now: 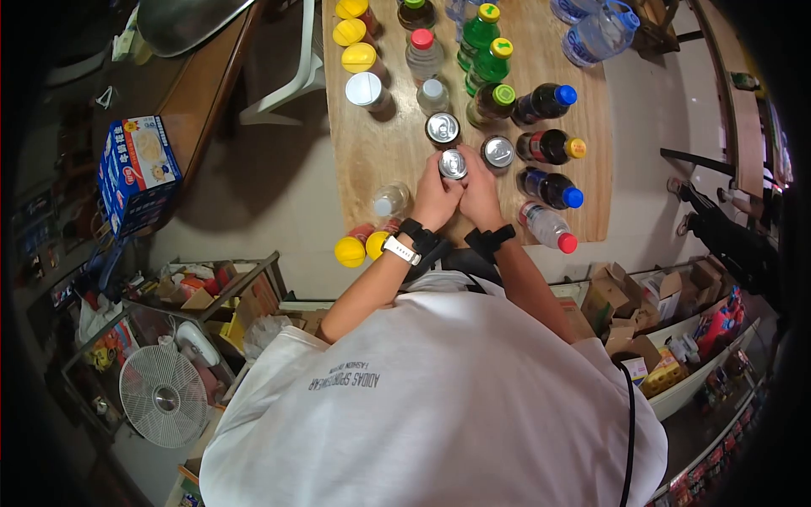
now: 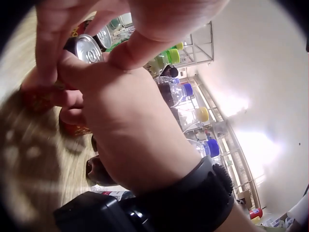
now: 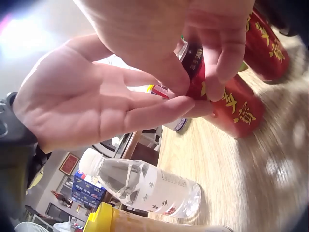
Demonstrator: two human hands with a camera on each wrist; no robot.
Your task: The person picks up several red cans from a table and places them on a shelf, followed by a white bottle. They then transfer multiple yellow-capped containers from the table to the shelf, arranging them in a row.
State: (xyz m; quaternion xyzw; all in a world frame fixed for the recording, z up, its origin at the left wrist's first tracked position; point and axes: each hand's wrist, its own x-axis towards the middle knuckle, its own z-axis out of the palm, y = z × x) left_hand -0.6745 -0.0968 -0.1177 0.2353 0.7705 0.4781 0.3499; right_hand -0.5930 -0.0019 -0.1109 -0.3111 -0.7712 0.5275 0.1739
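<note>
A person in a white shirt is standing at a wooden table (image 1: 372,152) with lots of drinks on it. Both hands are wrapping round one red can (image 1: 453,164) with a shiny silver top. The can is standing on the table near the front edge, right in front of the person.

The left hand (image 1: 435,201) is holding the can from the left side. From the left wrist view, its thumb and fingers are closing in on the can just under the silver top. The right hand (image 1: 480,196) is holding it from the right side, with its fingertips (image 3: 223,63) pinching the red side of the can. The two hands are touching each other around it. A white watch (image 1: 400,250) is sitting on the left wrist.

Two more cans are standing close by, one just behind (image 1: 443,128) and one to the right (image 1: 498,152). A clear bottle (image 1: 390,201) with a white cap is standing just left of the left hand. A bottle with a red cap (image 1: 549,228) is lying near the right wrist. Dark bottles (image 1: 549,188) with blue and yellow caps are lying in a row on the right. Green bottles (image 1: 486,51) are standing farther back.

A blue box (image 1: 135,173) is sitting on another table at the left, and a white fan (image 1: 162,395) is standing on the floor.
</note>
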